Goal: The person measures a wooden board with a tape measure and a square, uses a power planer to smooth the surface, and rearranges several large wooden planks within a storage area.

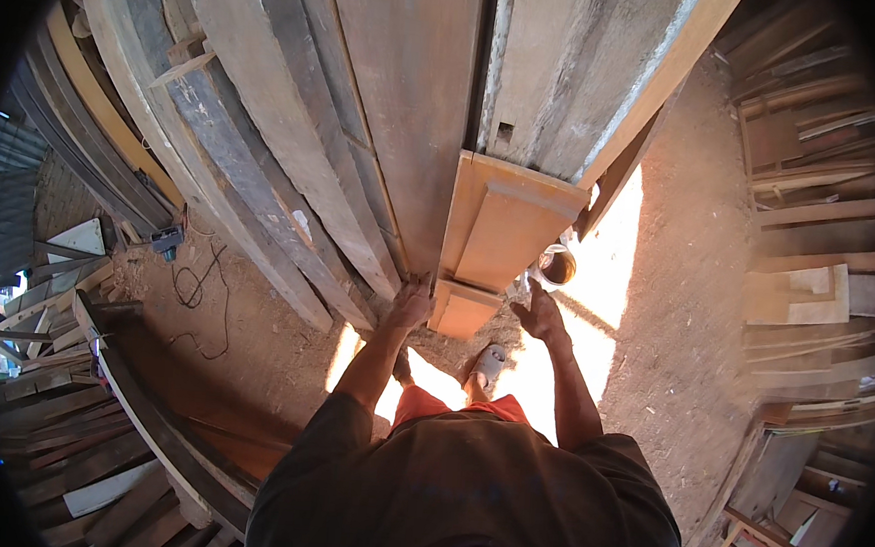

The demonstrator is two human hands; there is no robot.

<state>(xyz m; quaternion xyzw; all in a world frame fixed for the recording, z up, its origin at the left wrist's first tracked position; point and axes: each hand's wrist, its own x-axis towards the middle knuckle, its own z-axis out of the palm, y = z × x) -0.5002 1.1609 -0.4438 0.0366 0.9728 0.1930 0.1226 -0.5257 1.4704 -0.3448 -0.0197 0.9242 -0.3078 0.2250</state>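
My left hand (414,303) is at the near end of a long brown wooden board (407,121), its fingers bent and close together; what lies in them is hidden. To its right is an orange-brown panelled piece of wood (513,240), with a raised section on its face. My right hand (543,316) is just off that panel's lower right side, thumb and forefinger apart. Right beyond its fingertips is a pale-rimmed can (558,267) with dark liquid inside. Whether those fingers touch the can is unclear.
Weathered planks (257,112) stretch away on the left, and a thick grey beam (589,82) lies beyond the panel. A dark cable (196,289) trails over the dirt floor (677,288). Stacked wood (807,296) lines the right side. My sandalled foot (489,363) is below the panel.
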